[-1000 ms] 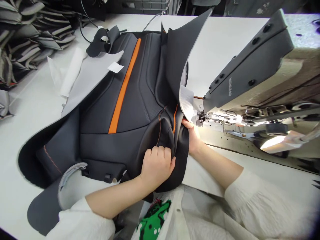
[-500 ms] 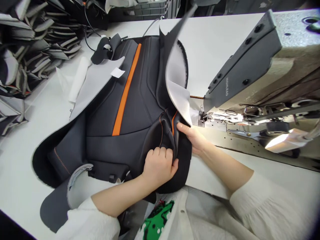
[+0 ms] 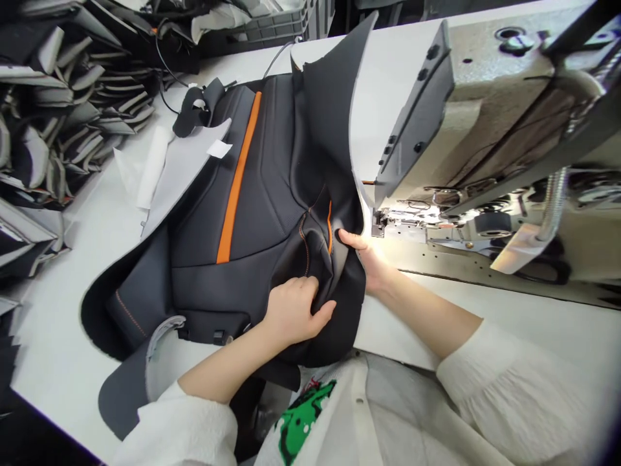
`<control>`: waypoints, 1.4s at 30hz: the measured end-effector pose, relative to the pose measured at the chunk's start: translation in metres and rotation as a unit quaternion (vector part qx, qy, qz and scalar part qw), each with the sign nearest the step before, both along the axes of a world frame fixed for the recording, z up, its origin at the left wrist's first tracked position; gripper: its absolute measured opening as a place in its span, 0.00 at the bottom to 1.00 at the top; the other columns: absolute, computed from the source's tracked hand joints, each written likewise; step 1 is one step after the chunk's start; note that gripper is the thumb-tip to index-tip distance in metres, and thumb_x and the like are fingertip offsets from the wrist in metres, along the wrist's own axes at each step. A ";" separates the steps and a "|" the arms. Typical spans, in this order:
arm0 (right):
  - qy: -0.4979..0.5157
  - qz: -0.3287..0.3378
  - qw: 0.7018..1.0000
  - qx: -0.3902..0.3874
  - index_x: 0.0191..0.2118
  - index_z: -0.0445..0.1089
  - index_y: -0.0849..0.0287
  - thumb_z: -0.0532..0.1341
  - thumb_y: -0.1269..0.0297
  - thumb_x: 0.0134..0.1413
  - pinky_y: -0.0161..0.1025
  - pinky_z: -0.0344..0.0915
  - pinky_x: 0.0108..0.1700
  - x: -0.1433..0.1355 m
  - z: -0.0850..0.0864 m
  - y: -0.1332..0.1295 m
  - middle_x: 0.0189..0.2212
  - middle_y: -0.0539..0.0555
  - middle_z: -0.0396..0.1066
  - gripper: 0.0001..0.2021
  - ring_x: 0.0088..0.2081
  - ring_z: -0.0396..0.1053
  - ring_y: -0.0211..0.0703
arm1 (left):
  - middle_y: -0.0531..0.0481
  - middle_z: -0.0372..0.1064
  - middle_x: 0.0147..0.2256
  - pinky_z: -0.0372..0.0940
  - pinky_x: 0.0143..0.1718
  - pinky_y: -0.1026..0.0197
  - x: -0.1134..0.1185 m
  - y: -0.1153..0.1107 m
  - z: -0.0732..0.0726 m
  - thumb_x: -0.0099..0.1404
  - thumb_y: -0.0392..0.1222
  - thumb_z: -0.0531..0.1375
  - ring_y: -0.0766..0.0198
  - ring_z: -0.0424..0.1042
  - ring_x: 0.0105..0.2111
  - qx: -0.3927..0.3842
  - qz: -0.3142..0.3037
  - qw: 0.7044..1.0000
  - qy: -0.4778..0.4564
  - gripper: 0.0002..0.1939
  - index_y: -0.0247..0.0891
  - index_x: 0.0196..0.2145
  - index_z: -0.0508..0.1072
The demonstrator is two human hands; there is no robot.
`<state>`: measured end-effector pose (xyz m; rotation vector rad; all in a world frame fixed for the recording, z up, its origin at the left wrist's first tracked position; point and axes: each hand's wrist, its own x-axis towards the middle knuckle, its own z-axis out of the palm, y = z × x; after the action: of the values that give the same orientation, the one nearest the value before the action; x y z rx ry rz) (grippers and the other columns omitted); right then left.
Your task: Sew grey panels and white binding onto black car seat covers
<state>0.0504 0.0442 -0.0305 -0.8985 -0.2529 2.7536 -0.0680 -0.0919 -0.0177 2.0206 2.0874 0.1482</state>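
A black leather-like seat cover (image 3: 233, 283) with an orange stripe (image 3: 239, 175) lies spread over the white table. My left hand (image 3: 294, 309) grips a fold of it near an orange-stitched seam, its thumb held apart. My right hand (image 3: 365, 259) holds the cover's right edge by a short orange strip (image 3: 330, 226); the thumb rests on top and the other fingers are hidden underneath. A side flap (image 3: 334, 90) of the cover stands up, its dark face toward me. Just right of my right hand is the lit needle area of the sewing machine (image 3: 379, 223).
The sewing machine's arm (image 3: 412, 116) and a lamp (image 3: 521, 249) fill the right side. Stacks of cut dark pieces (image 3: 58, 116) crowd the left. A white roll (image 3: 154, 168) lies beside the cover, and a grey crate (image 3: 276, 26) stands behind the table.
The upright flap has turned over from its pale lining to its dark face. My left hand's grip has loosened, with the thumb stretched out. The view has shifted a little.
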 end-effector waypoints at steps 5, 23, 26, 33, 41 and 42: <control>0.068 0.009 0.998 -0.009 0.37 0.72 0.63 0.58 0.62 0.52 0.45 0.67 0.50 0.002 -0.002 0.001 0.32 0.56 0.76 0.11 0.41 0.73 0.50 | 0.55 0.61 0.21 0.52 0.23 0.62 -0.010 0.006 0.004 0.56 0.65 0.54 0.65 0.63 0.21 -0.040 0.038 0.994 -0.089 0.24 0.40 0.25 0.57; 0.068 0.039 0.997 0.014 0.36 0.72 0.62 0.58 0.60 0.50 0.50 0.66 0.51 0.001 -0.006 0.003 0.30 0.56 0.76 0.12 0.41 0.73 0.52 | 0.48 0.67 0.25 0.53 0.23 0.62 0.006 0.002 -0.007 0.60 0.56 0.54 0.60 0.69 0.28 -0.001 0.028 0.997 0.067 0.18 0.38 0.25 0.68; 0.056 0.040 0.998 0.000 0.37 0.72 0.62 0.56 0.61 0.52 0.49 0.67 0.50 0.001 -0.004 0.003 0.31 0.57 0.76 0.13 0.41 0.73 0.52 | 0.48 0.67 0.25 0.52 0.23 0.62 0.006 0.002 -0.008 0.60 0.56 0.54 0.60 0.69 0.28 0.000 0.029 0.997 0.065 0.18 0.38 0.25 0.68; 0.048 0.039 0.998 -0.011 0.34 0.72 0.63 0.54 0.61 0.52 0.47 0.67 0.49 0.000 -0.004 0.004 0.32 0.57 0.76 0.12 0.37 0.74 0.50 | 0.49 0.67 0.25 0.52 0.23 0.61 0.005 0.003 -0.008 0.60 0.56 0.54 0.60 0.69 0.28 0.004 0.031 0.998 0.062 0.18 0.38 0.25 0.67; 0.050 0.030 0.998 -0.017 0.34 0.72 0.63 0.54 0.61 0.53 0.48 0.66 0.50 -0.001 -0.005 0.004 0.31 0.57 0.76 0.13 0.38 0.74 0.50 | 0.49 0.67 0.25 0.52 0.23 0.61 0.005 0.003 -0.008 0.60 0.56 0.54 0.60 0.69 0.28 0.004 0.026 0.998 0.061 0.18 0.38 0.25 0.67; 0.052 0.029 0.998 -0.018 0.34 0.72 0.63 0.54 0.61 0.52 0.48 0.66 0.50 0.000 -0.005 0.004 0.31 0.57 0.76 0.13 0.38 0.73 0.51 | 0.50 0.67 0.24 0.52 0.23 0.61 0.005 0.003 -0.008 0.60 0.55 0.54 0.60 0.69 0.28 0.007 0.026 0.998 0.062 0.18 0.38 0.25 0.67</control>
<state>0.0500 0.0481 -0.0353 -0.7645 -0.2134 2.8566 -0.0630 -0.0885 -0.0260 2.0333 2.2191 0.0473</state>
